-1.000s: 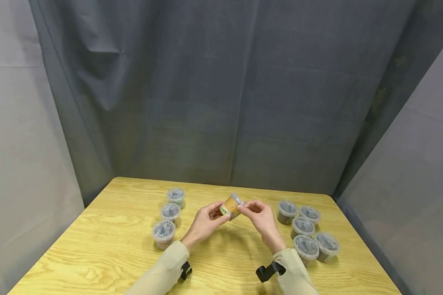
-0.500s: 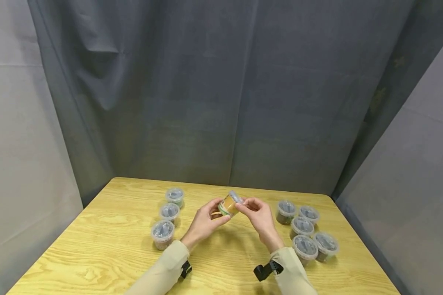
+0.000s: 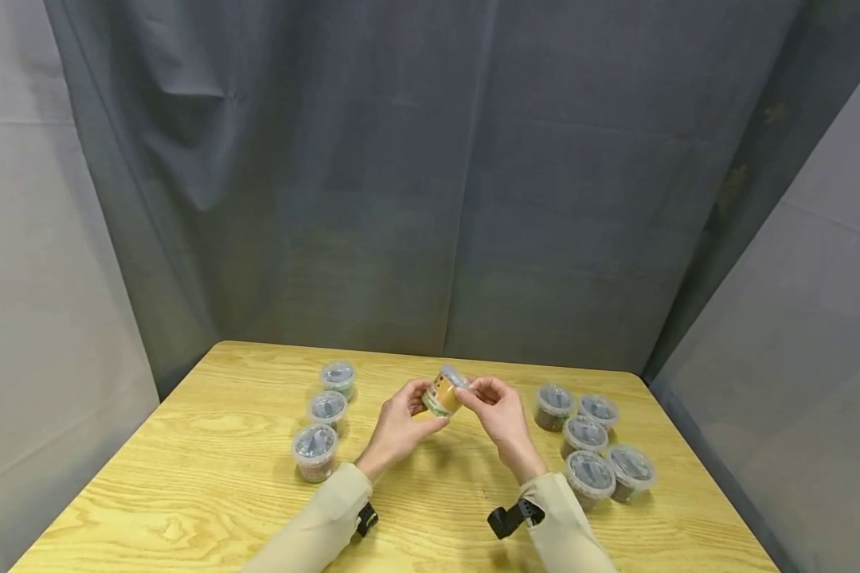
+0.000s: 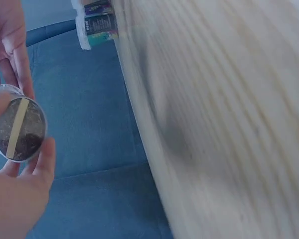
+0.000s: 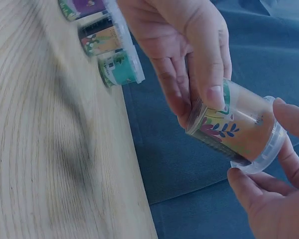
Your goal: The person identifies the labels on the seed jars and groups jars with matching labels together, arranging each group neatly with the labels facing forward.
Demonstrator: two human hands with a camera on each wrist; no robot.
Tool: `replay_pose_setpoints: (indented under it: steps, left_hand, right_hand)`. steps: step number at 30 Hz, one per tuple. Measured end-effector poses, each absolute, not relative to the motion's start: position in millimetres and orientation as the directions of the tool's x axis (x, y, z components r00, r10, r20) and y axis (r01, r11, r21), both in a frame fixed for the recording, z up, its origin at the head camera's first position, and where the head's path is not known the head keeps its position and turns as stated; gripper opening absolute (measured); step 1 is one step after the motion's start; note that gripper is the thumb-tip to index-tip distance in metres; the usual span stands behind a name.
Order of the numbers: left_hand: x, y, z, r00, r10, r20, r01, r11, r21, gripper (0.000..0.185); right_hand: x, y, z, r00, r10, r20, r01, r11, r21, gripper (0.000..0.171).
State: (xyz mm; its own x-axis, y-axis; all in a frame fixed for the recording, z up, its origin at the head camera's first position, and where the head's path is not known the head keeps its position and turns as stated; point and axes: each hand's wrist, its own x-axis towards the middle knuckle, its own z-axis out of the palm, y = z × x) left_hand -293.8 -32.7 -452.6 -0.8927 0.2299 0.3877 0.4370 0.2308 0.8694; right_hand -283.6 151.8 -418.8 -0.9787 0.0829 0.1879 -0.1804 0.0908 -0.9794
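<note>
Between both hands, above the middle of the table, a small clear plastic tub (image 3: 442, 395) with an orange label is held tilted. Its label (image 5: 239, 124) carries leaf and flower drawings. My left hand (image 3: 396, 428) grips the tub around its base, fingers on one side and thumb on the other. My right hand (image 3: 503, 423) pinches the rim of the translucent lid (image 5: 269, 154), which sits on the tub. Seen from the left wrist, the tub's base (image 4: 32, 127) shows dark contents and a pale strip across it.
Three lidded tubs (image 3: 314, 447) stand in a row on the left of the wooden table (image 3: 186, 477). Several more lidded tubs (image 3: 591, 475) are grouped on the right. A dark grey curtain (image 3: 373, 199) hangs behind the table's far edge.
The tub has turned between the hands, so a different part of its label faces the head camera. Both hands stay in nearly the same place; the standing tubs have not moved.
</note>
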Motion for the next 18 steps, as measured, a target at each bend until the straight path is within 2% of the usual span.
replay_pose_setpoints:
  steps: [7,13,18]
  left_hand:
    - [-294.6,-35.9,-448.1,-0.891,0.291,0.35,0.422,0.24,0.874,0.062]
    - [-296.3,-33.7,-452.1,-0.891,0.171,0.422,0.455,0.321,0.831,0.061]
    - [-295.3,-28.0,-452.7,-0.853,0.102,0.512,0.503,0.425,0.753,0.058]
  right_hand:
    - [-288.2,152.4,-420.1,-0.979,0.08,0.187,-0.181,0.075,-0.981,0.018]
    - [-285.3,146.5,-417.7,-0.975,0.113,0.193,-0.173,0.167,-0.971,0.024]
    - [-284.3,139.4,-415.7,-0.972,0.169,0.161,-0.127,0.194,-0.973,0.03]
